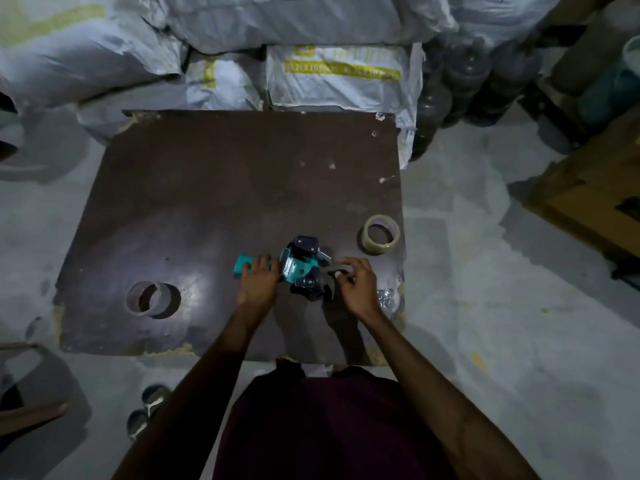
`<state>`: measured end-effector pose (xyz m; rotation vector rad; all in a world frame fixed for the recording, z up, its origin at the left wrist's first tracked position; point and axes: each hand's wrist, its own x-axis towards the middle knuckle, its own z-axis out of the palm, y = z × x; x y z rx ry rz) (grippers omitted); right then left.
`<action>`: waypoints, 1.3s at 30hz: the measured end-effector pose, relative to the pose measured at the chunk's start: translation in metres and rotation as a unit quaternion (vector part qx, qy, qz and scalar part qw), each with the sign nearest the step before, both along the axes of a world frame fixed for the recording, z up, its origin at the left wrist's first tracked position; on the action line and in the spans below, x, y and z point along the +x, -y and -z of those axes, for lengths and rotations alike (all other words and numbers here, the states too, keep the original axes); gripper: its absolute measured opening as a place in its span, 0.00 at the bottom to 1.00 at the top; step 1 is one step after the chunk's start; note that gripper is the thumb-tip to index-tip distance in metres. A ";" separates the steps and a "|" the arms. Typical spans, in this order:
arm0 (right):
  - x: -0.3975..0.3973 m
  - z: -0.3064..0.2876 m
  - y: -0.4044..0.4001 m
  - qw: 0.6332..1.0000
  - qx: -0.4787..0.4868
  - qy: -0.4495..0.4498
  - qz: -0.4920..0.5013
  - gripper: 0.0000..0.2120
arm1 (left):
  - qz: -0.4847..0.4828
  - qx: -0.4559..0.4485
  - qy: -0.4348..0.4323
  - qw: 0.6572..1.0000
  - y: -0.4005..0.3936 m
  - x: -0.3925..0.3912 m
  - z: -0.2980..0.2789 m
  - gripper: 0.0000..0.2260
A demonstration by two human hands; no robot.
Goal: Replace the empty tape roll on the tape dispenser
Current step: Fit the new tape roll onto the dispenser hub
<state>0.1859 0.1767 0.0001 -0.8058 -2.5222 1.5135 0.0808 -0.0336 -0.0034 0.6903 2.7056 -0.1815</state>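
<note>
A person leans over a dark brown worktop (207, 188) in a dim storeroom, both bare arms reaching down to a teal and black tape dispenser (298, 268) lying on its side near the right front of the board; the left hand (258, 282) lies flat over the dispenser's teal handle, fingers (258, 263) spread and pressing down on it rather than curled around it; the right hand (356, 284) sits just beside the dispenser's black front end, its fingers (341, 271) curled in a loose pinch close to the metal blade, though whether they grip anything cannot be told in the low light; a full roll of clear tape (381, 233) stands on the worktop beyond the right hand, near the right edge and apart from the dispenser; an empty cardboard core (152, 299) rests well off to the left, near the front left corner; a small crumple of clear film (386, 296) lies by the right wrist at the board's edge; white woven sacks (339, 74) are stacked behind the worktop; a pair of sandals (147, 410) sits on the grey concrete floor (502, 306) at lower left.
</note>
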 end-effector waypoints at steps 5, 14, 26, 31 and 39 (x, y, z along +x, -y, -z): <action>-0.016 -0.003 -0.013 0.995 0.088 0.041 -0.016 0.14 | 0.002 0.010 0.007 1.000 0.006 -0.003 0.001 0.32; -0.025 0.000 -0.012 0.978 0.139 0.155 -0.006 0.14 | -0.018 0.043 0.007 0.999 0.000 -0.003 0.004 0.26; -0.019 -0.012 0.005 0.969 0.145 0.199 -0.009 0.06 | -0.106 0.154 0.032 0.982 -0.001 0.008 -0.004 0.21; -0.012 -0.006 0.018 0.979 0.077 0.187 -0.018 0.13 | -0.134 0.296 -0.019 0.946 -0.008 0.011 -0.013 0.15; -0.001 -0.018 0.030 0.980 0.070 0.183 0.034 0.13 | -0.120 0.377 0.224 0.891 -0.047 0.044 -0.018 0.05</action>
